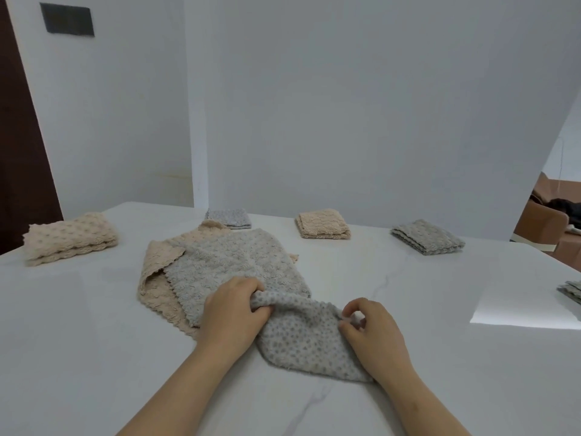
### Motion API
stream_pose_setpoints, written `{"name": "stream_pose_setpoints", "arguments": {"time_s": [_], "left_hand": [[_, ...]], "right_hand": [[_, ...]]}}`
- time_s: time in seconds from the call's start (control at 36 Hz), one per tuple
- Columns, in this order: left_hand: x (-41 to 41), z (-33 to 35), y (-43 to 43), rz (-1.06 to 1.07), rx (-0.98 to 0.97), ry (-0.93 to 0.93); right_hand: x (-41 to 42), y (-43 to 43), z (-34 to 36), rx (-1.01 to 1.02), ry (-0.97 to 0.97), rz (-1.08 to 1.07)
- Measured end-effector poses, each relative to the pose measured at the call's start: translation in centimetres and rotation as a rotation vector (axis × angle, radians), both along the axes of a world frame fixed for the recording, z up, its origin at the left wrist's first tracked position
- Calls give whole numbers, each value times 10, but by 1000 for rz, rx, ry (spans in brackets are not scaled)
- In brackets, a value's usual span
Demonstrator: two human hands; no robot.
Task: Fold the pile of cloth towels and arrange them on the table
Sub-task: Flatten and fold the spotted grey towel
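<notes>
A big white wall (361, 105) stands behind everything. In front of it is a wide white tabletop (94, 325) with thin grey lines in it. In the middle of the tabletop sits the pile: a fluffy grey towel (232, 265) lies spread out on top of a tan towel (157, 284), and the tan one peeks out on the left and at the back. Just in front of the pile, close to the person, lies a spotted towel (301, 338). It is pale with grey dots and bunched up at its far edge, where it touches the grey towel. The left hand (234, 313) has its fingers curled round the far left edge of the spotted towel. The right hand (374, 328) pinches the right edge of that same towel between thumb and fingers. Folded towels sit around the pile, well apart from each other. A folded tan stack (70, 239) is at the far left. A small folded blue-grey towel (229, 218) is at the back, just behind the pile. A folded tan towel (323, 228) is to its right, and a folded grey towel (427, 236) is further right again. One more folded grey piece (570, 291) shows only partly at the right edge. A dark plate (67, 19) hangs high on the wall at the left.
</notes>
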State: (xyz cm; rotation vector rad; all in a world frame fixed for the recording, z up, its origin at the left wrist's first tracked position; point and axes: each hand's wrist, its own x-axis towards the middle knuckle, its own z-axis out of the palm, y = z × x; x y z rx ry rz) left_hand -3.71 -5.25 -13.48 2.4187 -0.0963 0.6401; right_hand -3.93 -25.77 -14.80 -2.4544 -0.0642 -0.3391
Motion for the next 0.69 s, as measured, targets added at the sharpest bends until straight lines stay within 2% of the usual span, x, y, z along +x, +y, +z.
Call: {"name": "stream_pose_setpoints", "arguments": {"time_s": [0.14, 0.22, 0.31, 0.39, 0.47, 0.61, 0.69], "left_hand": [[-3, 5, -1, -43, -29, -13], [-4, 8, 2, -112, -67, 77], [-7, 8, 2, -210, -99, 203], [-6, 3, 4, -263, 60, 321], [-5, 0, 3, -301, 182, 354], [-3, 0, 4, -175, -37, 348], [-2, -2, 5, -83, -7, 251]], "right_hand": [[2, -1, 0, 46, -26, 1], [4, -2, -2, -128, 86, -1], [5, 0, -1, -241, 95, -23], [7, -1, -2, -206, 38, -64], [9, -4, -4, -189, 11, -54], [9, -6, -7, -76, -85, -44], [10, -6, -7, 0, -98, -55]]}}
